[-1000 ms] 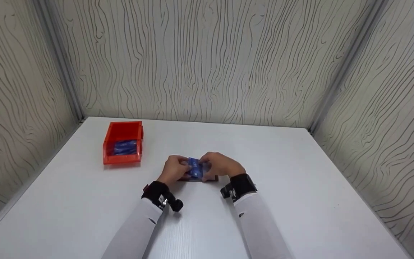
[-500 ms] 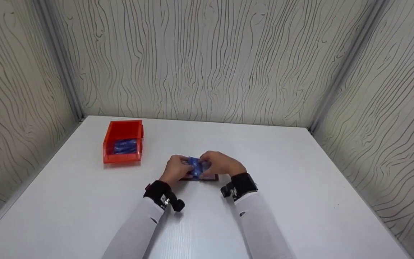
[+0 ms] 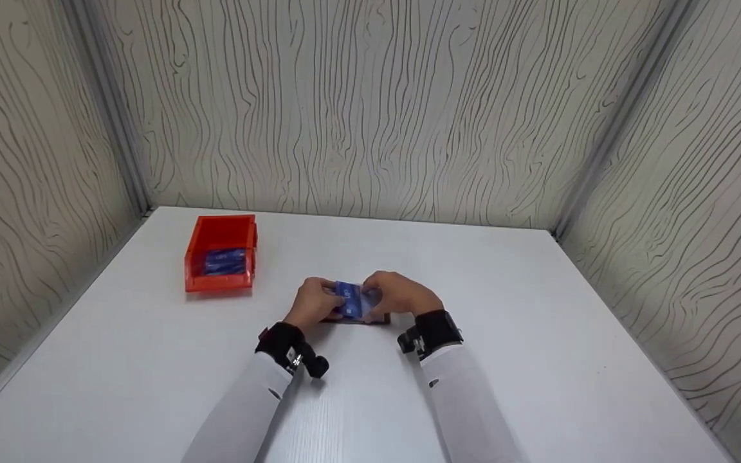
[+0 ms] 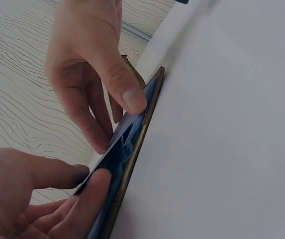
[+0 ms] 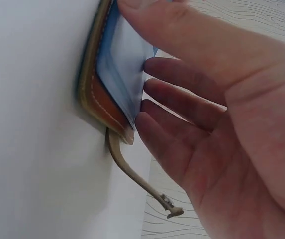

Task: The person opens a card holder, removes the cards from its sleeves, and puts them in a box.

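In the head view a blue card [image 3: 348,299] stands over a small brown-edged wallet [image 5: 113,105] lying on the table. My left hand [image 3: 311,302] pinches the card's left side between thumb and fingers. From the other side, my right hand [image 3: 401,294] grips the wallet's clear plastic sleeve [image 5: 127,59], thumb on the near edge and fingertips along the far edge. The left wrist view shows the card [image 4: 113,149] edge-on, close above the bluish sleeves. A strap [image 5: 132,174] with a snap hangs off the wallet's end.
A red open-front bin [image 3: 219,283] sits at the back left of the white table [image 3: 357,411], with several blue cards [image 3: 224,262] inside. Wood-grain panels [image 3: 370,109] enclose the table at the back and both sides.
My right fingers have shifted slightly to the right, and more of the clear sleeve shows beside the card. The left hand keeps its pinch on the card; the bin is unmoved.
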{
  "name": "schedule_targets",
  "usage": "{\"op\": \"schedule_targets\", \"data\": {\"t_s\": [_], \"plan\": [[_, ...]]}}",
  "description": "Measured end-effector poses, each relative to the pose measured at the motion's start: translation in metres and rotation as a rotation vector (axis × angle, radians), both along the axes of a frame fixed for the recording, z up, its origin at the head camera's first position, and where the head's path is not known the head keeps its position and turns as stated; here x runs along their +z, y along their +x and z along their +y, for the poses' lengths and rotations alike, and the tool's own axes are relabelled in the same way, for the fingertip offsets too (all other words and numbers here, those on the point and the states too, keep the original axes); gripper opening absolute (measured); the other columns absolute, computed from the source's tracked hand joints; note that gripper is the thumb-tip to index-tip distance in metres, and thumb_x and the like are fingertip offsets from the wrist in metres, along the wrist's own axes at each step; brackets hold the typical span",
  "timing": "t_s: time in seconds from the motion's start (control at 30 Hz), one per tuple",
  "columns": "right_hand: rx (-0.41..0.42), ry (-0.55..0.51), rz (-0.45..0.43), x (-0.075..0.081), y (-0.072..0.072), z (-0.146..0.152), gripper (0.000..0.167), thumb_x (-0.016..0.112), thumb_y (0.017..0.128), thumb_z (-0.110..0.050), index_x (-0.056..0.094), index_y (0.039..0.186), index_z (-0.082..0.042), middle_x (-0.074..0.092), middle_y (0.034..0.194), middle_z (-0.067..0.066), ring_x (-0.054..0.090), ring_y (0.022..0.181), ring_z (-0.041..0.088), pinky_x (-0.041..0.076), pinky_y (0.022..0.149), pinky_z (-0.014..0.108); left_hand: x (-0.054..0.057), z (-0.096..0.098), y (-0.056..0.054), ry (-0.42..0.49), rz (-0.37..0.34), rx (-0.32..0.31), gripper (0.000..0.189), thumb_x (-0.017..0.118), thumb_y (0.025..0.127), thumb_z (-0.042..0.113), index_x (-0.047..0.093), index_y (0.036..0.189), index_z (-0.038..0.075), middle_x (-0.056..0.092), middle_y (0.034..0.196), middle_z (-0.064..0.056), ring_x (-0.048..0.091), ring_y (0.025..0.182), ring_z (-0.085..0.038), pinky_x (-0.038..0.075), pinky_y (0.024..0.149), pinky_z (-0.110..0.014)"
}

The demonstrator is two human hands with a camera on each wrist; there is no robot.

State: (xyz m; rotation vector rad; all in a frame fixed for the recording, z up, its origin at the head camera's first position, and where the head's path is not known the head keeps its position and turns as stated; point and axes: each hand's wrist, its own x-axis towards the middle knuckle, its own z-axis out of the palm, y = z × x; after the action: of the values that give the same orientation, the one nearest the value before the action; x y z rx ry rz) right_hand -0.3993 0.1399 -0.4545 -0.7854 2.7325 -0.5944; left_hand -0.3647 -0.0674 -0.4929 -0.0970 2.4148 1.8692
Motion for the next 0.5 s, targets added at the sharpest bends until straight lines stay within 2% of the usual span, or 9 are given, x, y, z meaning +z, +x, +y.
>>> {"op": "schedule_targets", "data": {"t_s": [0.17,0.5], "plan": [[-0.001,0.012,-0.001,0.0029,0.0009,0.0004,0.061,0.095,0.083,-0.021,0.073,0.137,-0.002,0.070,0.146,0.015,0.064,0.138,0.033,0.051,0.121,0.049,0.0008,-0.0028,0.0005,-0.017,0.014,0.007,0.047,0.072,0.095,-0.004,0.062,0.139,-0.016,0.073,0.124,-0.031,0.080,0.086,-0.026,0.065,0.067,-0.024],[0.038,0.006,0.009,-0.0020,-0.0028,-0.0068,0.062,0.095,0.082,-0.023,0.074,0.136,-0.003,0.062,0.156,0.015,0.059,0.146,0.035,0.048,0.124,0.049,0.0012,-0.0022,0.0003,-0.035,-0.021,0.009,0.049,0.073,0.096,-0.001,0.060,0.142,-0.013,0.072,0.130,-0.030,0.080,0.099,-0.031,0.066,0.071,-0.025]]}}
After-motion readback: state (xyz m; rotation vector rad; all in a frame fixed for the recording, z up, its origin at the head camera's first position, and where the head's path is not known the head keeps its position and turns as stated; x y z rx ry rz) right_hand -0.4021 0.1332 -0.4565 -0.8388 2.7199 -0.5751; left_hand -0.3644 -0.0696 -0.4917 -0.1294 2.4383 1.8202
